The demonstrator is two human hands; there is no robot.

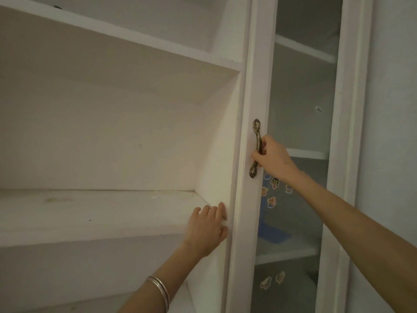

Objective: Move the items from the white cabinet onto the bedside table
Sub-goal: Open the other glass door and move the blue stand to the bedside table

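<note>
The white cabinet (pixel 135 213) fills the view, its left section standing open with bare shelves. My right hand (pixel 274 158) is closed around the bronze handle (pixel 256 136) of the glass door (pixel 297 123) on the right. My left hand (pixel 208 227) rests flat at the right end of the middle shelf, fingers against the side panel; a small pale thing shows by the fingertips, too unclear to name. No other items show on the open shelves. The bedside table is out of view.
Behind the glass door are more shelves, a blue object (pixel 274 232) on a lower one, and several cartoon stickers (pixel 272 201) on the glass. A small dark thing (pixel 57 7) sits on the top shelf. Wall lies at the far right.
</note>
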